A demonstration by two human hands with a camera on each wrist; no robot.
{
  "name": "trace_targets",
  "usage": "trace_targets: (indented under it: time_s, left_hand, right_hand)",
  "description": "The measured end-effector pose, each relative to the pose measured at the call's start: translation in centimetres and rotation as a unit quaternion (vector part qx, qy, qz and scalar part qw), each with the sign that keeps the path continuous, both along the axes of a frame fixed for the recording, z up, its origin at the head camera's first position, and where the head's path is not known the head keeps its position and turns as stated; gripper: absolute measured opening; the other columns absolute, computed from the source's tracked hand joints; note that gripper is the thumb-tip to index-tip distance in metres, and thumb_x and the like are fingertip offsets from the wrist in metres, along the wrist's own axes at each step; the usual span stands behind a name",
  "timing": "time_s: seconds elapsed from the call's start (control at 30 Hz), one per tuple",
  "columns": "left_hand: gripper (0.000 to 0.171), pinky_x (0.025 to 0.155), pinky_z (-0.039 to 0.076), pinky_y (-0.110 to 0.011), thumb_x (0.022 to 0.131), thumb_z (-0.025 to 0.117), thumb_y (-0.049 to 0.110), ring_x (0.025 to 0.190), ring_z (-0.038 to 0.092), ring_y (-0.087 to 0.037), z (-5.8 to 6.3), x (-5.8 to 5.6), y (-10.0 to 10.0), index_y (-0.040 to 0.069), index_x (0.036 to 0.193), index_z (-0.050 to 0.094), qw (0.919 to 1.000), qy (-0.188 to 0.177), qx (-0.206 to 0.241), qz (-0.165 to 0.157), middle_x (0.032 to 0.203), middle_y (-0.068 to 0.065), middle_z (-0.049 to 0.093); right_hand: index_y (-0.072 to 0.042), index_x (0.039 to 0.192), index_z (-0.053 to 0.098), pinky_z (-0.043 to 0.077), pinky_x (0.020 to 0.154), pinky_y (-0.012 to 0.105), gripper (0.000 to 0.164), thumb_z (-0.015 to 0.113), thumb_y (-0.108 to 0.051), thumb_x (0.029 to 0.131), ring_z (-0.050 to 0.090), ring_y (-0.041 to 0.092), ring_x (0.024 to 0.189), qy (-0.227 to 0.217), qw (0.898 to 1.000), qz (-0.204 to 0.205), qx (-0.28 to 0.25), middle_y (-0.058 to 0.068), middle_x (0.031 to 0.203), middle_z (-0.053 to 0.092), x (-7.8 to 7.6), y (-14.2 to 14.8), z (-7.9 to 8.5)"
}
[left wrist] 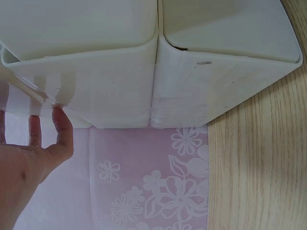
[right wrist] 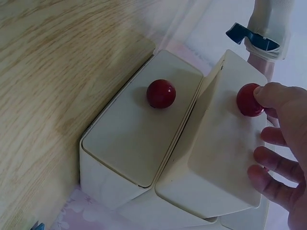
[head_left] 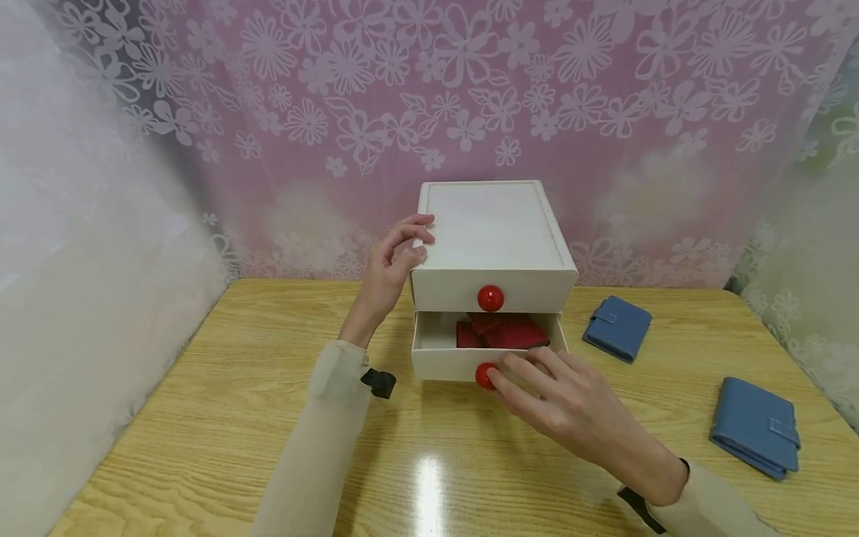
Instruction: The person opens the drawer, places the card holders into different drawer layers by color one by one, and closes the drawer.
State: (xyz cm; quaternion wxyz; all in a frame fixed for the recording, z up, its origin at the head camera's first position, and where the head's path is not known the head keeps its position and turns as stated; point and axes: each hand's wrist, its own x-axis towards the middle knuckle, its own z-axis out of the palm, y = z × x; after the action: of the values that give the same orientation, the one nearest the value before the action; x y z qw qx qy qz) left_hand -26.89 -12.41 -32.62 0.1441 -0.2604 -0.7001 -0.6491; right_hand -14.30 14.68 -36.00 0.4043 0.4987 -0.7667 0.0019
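Observation:
A white two-drawer box [head_left: 493,224] stands on the table, its front facing me. In the head view the upper drawer front [head_left: 446,291] is flush and the lower drawer [head_left: 443,364] is pulled out. Dark red wallets [head_left: 511,331] lie inside it. My right hand [head_left: 570,403] pinches a red knob [right wrist: 249,100] on a pulled-out drawer; the thumb rests on the knob in the right wrist view. My left hand [head_left: 389,268] steadies the box's upper left side, fingertips at the top edge; in the left wrist view its fingers touch the white side wall [left wrist: 115,86].
Two blue wallets with strap closures lie on the wooden table [head_left: 268,418]: one blue wallet [head_left: 617,328] beside the box, another blue wallet [head_left: 754,426] nearer the right edge. A pink flowered curtain [head_left: 322,149] hangs behind the table.

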Motion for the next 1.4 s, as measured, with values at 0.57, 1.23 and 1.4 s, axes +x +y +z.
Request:
trace_targets:
  time_s: [0.57, 1.23, 1.4]
  left_hand:
    - [0.030, 0.122, 0.031, -0.053, 0.093, 0.049, 0.020, 0.148, 0.041, -0.013, -0.2, -0.1, -0.1, 0.001, 0.111, 0.064, 1.0000, -0.003, -0.005, 0.002, 0.149, -0.005, 0.055]
    - [0.030, 0.118, 0.036, -0.055, 0.091, 0.050, 0.020, 0.147, 0.042, -0.014, -0.1, 0.0, 0.1, 0.001, 0.109, 0.063, 1.0000, -0.004, 0.006, -0.001, 0.148, -0.006, 0.056]
    - [0.029, 0.118, 0.036, -0.055, 0.091, 0.049, 0.019, 0.147, 0.042, -0.015, -0.1, 0.0, 0.1, 0.000, 0.108, 0.063, 1.0000, 0.000, 0.007, 0.001, 0.148, -0.007, 0.056]
  right_hand:
    - [-0.011, 0.115, 0.074, 0.057, 0.066, 0.034, 0.047, 0.027, -0.015, 0.113, 0.064, 0.025, 0.086, -0.028, 0.999, -0.031, -0.008, 0.008, 0.110, 0.073, -0.7, -0.3, -0.2]
    - [-0.012, 0.121, 0.073, 0.062, 0.074, 0.040, 0.052, 0.022, -0.024, 0.112, 0.069, 0.029, 0.097, -0.060, 0.997, -0.034, -0.019, 0.009, 0.110, 0.074, -1.5, -0.8, -0.4]
    - [-0.012, 0.121, 0.073, 0.061, 0.074, 0.039, 0.051, 0.025, -0.027, 0.112, 0.069, 0.027, 0.096, -0.068, 0.997, -0.029, -0.026, 0.007, 0.107, 0.075, -1.9, -0.9, -0.6]
